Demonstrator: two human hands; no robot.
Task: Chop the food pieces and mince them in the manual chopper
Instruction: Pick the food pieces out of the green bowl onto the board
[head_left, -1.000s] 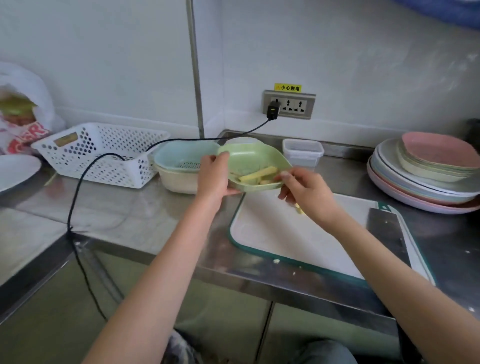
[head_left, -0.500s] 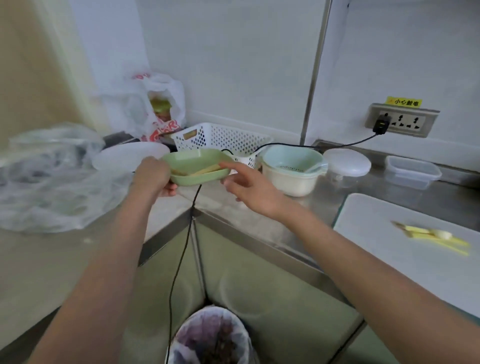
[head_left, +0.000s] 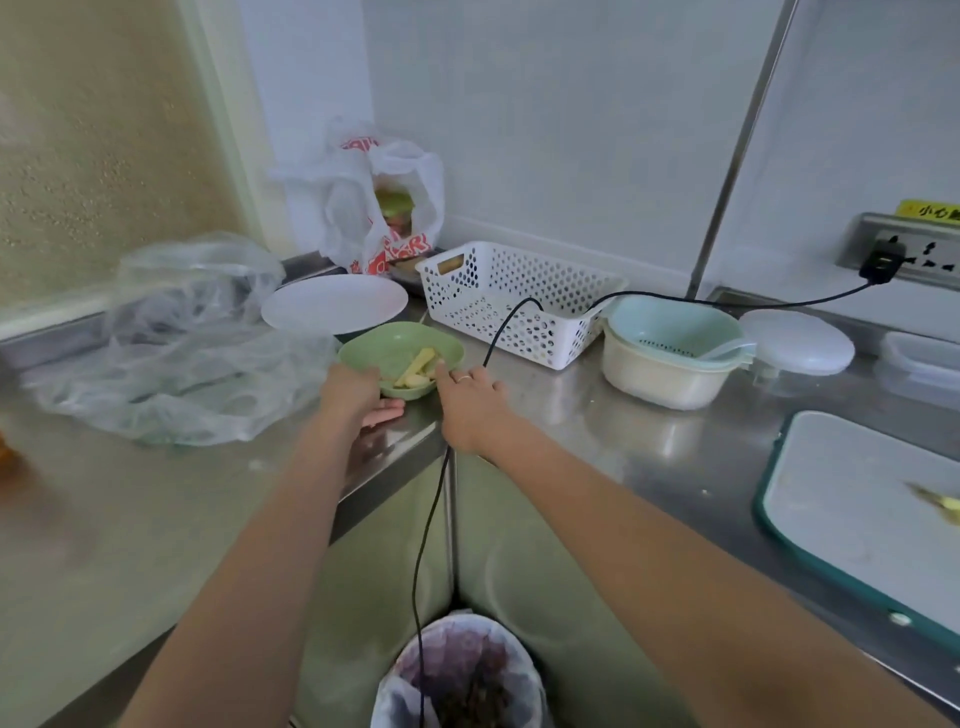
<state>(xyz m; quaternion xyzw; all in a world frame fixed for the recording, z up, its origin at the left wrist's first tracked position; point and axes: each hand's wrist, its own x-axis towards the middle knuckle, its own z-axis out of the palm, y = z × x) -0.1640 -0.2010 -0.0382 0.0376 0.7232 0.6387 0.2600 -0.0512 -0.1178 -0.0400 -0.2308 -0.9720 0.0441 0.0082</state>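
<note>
— Nearest, low centre?
— Lined waste bin (head_left: 457, 675), with a black cable (head_left: 431, 519) hanging down past the desk (head_left: 597, 415) corner into it.

— And the hands?
— Left hand (head_left: 350, 395) gripping the near left rim of a green bowl (head_left: 400, 358), fingers curled underneath. Right hand (head_left: 467, 400) just right of the bowl, fingers loosely extended, one fingertip touching the rim; nothing gripped.

— In the bowl?
— Pale yellow food pieces (head_left: 418, 366), lying toward its right side. More yellow bits blurred on the white cutting board (head_left: 841, 499), near right.

— Farther back?
— Crumpled clear plastic (head_left: 171, 343) at left, a white plate (head_left: 335, 304) behind the bowl, white perforated basket (head_left: 514, 301), blue colander in a cream bowl (head_left: 675, 353), and a printed plastic bag (head_left: 374, 202) in the far corner.
</note>
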